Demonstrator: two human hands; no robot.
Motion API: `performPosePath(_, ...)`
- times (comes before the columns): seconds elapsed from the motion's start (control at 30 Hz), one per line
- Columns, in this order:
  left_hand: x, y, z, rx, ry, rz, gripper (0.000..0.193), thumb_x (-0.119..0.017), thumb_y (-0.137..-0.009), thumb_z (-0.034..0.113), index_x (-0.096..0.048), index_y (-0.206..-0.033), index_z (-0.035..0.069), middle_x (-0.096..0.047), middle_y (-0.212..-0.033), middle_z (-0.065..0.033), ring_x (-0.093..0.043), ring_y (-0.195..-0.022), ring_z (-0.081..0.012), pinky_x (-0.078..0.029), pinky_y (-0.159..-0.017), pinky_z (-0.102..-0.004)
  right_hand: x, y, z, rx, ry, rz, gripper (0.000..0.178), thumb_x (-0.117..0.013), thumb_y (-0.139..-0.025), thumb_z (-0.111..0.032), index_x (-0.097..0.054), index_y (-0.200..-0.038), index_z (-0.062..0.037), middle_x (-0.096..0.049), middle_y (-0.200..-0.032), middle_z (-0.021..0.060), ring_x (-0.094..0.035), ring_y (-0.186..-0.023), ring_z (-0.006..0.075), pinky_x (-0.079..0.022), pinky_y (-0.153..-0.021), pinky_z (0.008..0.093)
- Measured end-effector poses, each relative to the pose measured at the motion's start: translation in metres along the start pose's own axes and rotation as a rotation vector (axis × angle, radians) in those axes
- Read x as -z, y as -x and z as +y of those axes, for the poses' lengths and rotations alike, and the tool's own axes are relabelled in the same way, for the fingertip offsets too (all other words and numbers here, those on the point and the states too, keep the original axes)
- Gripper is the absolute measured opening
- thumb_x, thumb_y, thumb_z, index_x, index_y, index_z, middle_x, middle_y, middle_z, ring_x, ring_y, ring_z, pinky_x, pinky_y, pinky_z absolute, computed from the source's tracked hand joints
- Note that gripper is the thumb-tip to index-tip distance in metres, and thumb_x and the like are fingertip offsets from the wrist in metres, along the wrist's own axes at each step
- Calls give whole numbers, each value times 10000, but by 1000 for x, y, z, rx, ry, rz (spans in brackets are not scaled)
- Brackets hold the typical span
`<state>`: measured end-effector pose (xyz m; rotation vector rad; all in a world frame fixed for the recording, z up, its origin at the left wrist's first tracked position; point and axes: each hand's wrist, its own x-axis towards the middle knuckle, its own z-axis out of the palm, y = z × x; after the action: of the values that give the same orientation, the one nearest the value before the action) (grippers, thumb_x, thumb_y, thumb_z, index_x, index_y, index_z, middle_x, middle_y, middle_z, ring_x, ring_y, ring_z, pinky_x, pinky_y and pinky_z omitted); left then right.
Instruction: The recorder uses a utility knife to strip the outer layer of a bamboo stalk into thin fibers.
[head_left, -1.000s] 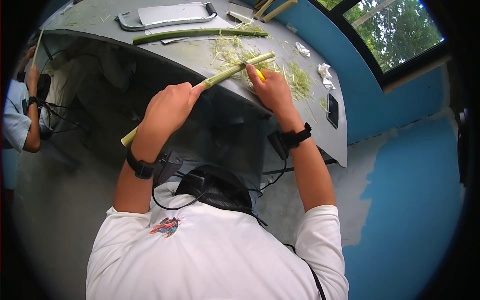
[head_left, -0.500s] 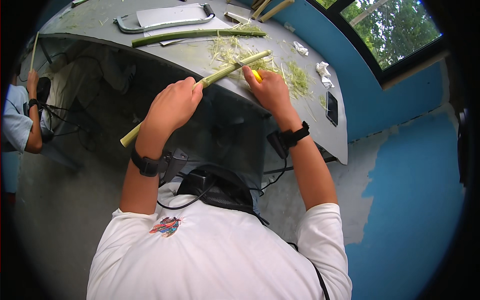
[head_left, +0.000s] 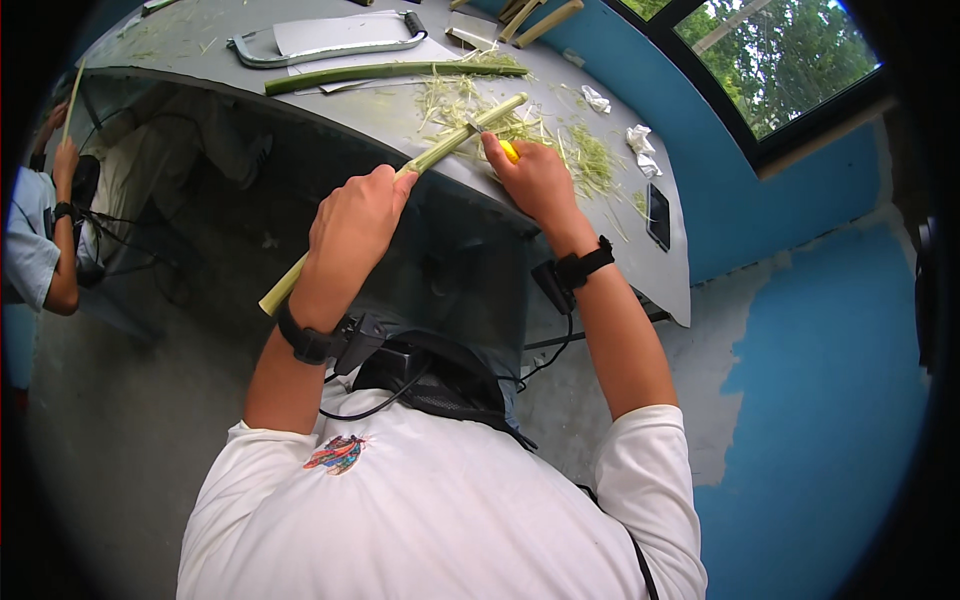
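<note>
A pale green bamboo stalk (head_left: 440,150) runs slantwise across the table's front edge, its far end over the shavings and its near end past my left wrist. Around its middle my left hand (head_left: 358,218) is wrapped. My right hand (head_left: 535,178) grips a yellow-handled utility knife (head_left: 509,151), whose blade touches the upper stretch of the stalk. Pale green shavings (head_left: 590,160) lie scattered under and beside the knife. Behind them rests a darker green bamboo length (head_left: 390,72), partly on white paper.
On the grey table (head_left: 330,108) lie a hacksaw (head_left: 330,50), a phone (head_left: 658,217), crumpled white tissues (head_left: 642,150) and bamboo pieces (head_left: 545,22) at the back. A blue wall with a window (head_left: 780,65) stands to the right. At far left another person (head_left: 40,230) holds a thin stick.
The stalk has tilted more steeply, its far end shifting left and its near end right. My left hand has moved slightly right; the knife stays against the stalk.
</note>
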<state>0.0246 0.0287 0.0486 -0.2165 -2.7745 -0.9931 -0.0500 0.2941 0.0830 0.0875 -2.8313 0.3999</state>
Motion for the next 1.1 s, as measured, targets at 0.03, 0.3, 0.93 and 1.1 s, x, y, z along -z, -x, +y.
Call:
performPosePath(0.03,0,1,0,-3,-8,6,563,-484,-1187,510,-599,-940,17,-707,-859,-288,-685,-854,-551,-538,-719,-623,-1,-1,1,1,3,1,781,-606,-1019,-751,-803,-816,-23,-743,-777,269,-747,-797,484,-591,-742,572)
performPosePath(0.3,12,20,-1,-18,-87,39,531,-540,-1176,463,-613,-890,22,-725,-802,-269,-724,-783,-527,-579,-680,-611,-5,1,5,-12,45,44,804,-588,-1012,-780,-821,-851,-28,-765,-824,266,-763,-826,471,-605,-777,564)
performPosePath(0.93,36,74,1,154,14,-96,599,-493,-1187,518,-593,-901,2,-669,-798,-256,-642,-785,-530,-492,-688,-582,8,14,24,38,-9,90,831,-555,-1048,-749,-793,-850,22,-760,-853,289,-748,-868,486,-595,-817,572)
performPosePath(1.1,36,81,-6,129,138,-116,616,-498,-1191,506,-585,-892,-26,-609,-751,-229,-566,-669,-439,-471,-652,-505,7,15,36,57,7,96,833,-527,-1056,-761,-808,-869,0,-777,-871,259,-764,-867,472,-612,-792,562)
